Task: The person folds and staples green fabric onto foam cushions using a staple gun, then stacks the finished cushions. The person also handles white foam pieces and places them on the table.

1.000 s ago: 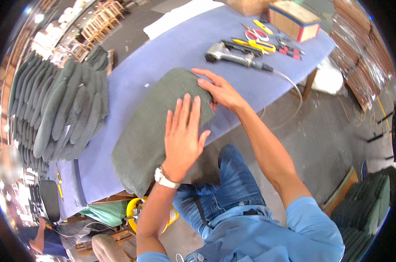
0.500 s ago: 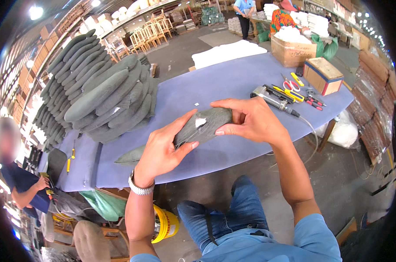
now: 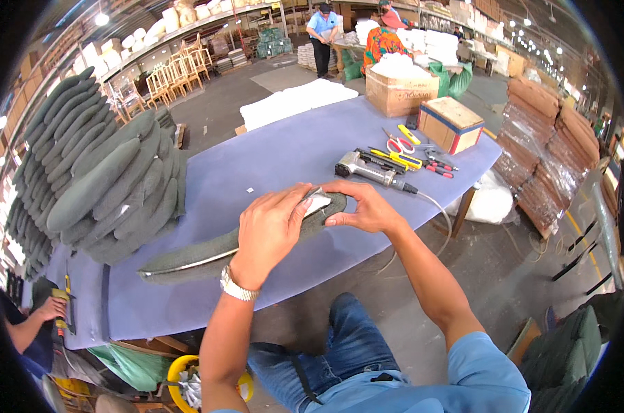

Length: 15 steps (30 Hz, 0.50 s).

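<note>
Head view, and it was all happening near the centre of the dial. The dark green fabric-covered pad [image 3: 202, 246] stretched from the hands towards half past eight over the blue surface [image 3: 181, 306], its narrow edge turned up and a white strip [image 3: 219, 256] showing along it. The left hand [image 3: 271, 224] had its fingers bunched close, thumb pressed in at the fabric beside the white gap; exactly what lay between them couldn't be told. The right hand [image 3: 363, 210] was clamped round the pad's two-o'clock end, thumb on the near side, index finger over the top.

And here lay the danger! A slack right grip could have let that narrow edge tip over, the long far end having no hand on it. A hard tug by the left could have puckered the cover or pulled the gap wider and crooked.

Out at two o'clock, close by, sat the pneumatic staple gun [image 3: 370, 172], its pale hose [image 3: 444, 213] dropping over the edge at three; a swinging pad could have knocked the gun, a snagged hose dragged it. The red-handled scissors [image 3: 398, 145] lay just beyond. A white scrap [image 3: 251, 190], near half past nine, could have stuck to the fabric.
</note>
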Each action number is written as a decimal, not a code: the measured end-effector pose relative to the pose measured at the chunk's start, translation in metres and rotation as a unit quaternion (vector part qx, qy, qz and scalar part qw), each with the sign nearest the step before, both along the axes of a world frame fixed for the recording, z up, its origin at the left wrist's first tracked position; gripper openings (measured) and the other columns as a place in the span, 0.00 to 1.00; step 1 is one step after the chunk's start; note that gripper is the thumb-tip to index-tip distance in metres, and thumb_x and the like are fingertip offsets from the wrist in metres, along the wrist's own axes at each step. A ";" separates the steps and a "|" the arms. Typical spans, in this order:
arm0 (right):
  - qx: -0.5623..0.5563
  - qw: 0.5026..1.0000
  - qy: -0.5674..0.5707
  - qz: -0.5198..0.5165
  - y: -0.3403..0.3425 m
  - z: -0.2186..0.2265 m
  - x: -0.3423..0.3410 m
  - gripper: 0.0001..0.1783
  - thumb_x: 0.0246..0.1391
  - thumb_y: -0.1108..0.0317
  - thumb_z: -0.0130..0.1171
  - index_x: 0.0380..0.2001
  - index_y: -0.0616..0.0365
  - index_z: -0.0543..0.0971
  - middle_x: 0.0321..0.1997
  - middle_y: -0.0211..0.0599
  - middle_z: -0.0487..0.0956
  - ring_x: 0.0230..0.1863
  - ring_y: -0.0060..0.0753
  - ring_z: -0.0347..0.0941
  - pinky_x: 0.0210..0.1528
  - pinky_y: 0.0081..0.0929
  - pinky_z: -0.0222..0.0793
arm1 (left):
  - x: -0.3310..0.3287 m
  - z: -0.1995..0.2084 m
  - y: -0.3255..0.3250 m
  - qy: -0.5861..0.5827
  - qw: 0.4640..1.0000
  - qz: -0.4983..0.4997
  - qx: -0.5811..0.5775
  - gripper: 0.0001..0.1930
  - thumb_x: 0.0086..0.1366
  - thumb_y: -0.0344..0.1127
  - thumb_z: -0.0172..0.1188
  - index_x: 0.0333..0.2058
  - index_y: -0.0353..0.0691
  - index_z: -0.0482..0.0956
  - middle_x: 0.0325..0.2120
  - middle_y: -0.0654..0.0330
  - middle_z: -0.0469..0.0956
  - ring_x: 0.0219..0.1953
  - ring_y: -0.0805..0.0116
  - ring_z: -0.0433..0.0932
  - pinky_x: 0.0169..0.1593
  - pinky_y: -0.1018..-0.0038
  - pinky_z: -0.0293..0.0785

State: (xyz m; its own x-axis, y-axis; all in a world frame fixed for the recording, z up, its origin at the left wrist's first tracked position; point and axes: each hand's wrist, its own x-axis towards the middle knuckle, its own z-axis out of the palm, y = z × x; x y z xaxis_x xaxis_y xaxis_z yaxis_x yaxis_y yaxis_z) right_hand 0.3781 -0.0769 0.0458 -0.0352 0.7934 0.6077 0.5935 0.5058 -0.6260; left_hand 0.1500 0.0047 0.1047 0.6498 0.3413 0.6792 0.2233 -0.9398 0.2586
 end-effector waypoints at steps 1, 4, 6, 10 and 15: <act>0.006 0.999 0.040 0.021 0.010 -0.005 -0.004 0.35 0.48 0.59 0.79 0.59 0.58 0.79 0.53 0.39 0.84 0.52 0.36 0.80 0.58 0.37 0.74 | 0.002 -0.001 -0.003 -0.013 0.999 0.022 0.031 0.14 0.75 0.39 0.57 0.51 0.41 0.85 0.44 0.52 0.86 0.46 0.48 0.85 0.53 0.59 0.79; -0.005 0.990 0.127 0.057 0.026 -0.008 -0.004 0.35 0.51 0.61 0.78 0.60 0.59 0.78 0.55 0.39 0.83 0.54 0.31 0.78 0.60 0.34 0.73 | 0.017 -0.004 0.002 -0.049 0.997 0.055 0.029 0.13 0.75 0.39 0.57 0.48 0.41 0.86 0.43 0.54 0.87 0.47 0.51 0.85 0.58 0.54 0.76; -0.030 0.985 0.159 0.060 0.034 -0.010 0.001 0.35 0.51 0.61 0.78 0.60 0.59 0.78 0.55 0.39 0.83 0.54 0.29 0.78 0.59 0.33 0.73 | 0.023 -0.011 0.011 -0.060 0.997 0.050 0.008 0.12 0.74 0.39 0.57 0.48 0.41 0.86 0.44 0.55 0.87 0.47 0.53 0.85 0.60 0.52 0.74; -0.049 0.979 0.190 0.064 0.037 -0.020 0.017 0.35 0.52 0.62 0.78 0.61 0.58 0.77 0.53 0.34 0.83 0.53 0.26 0.77 0.58 0.31 0.74 | 0.042 -0.020 0.035 -0.086 0.989 -0.024 -0.116 0.14 0.75 0.40 0.57 0.48 0.38 0.85 0.48 0.52 0.85 0.51 0.52 0.84 0.63 0.54 0.71; -0.062 0.963 0.258 0.041 0.047 -0.039 0.019 0.35 0.52 0.62 0.78 0.62 0.59 0.77 0.53 0.34 0.83 0.52 0.24 0.76 0.58 0.30 0.73 | 0.058 -0.002 0.030 -0.087 0.994 0.000 -0.068 0.15 0.74 0.42 0.59 0.48 0.37 0.85 0.54 0.49 0.82 0.58 0.47 0.80 0.65 0.51 0.69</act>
State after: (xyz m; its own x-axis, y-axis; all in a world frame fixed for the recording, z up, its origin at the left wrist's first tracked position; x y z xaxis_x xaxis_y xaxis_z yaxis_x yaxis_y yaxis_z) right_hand 0.3969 -0.0295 0.0065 0.1808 0.8687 0.4611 0.1489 0.4392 -0.8859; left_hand 0.2076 0.0347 0.1028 0.5258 0.4374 0.7295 0.1641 -0.8937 0.4176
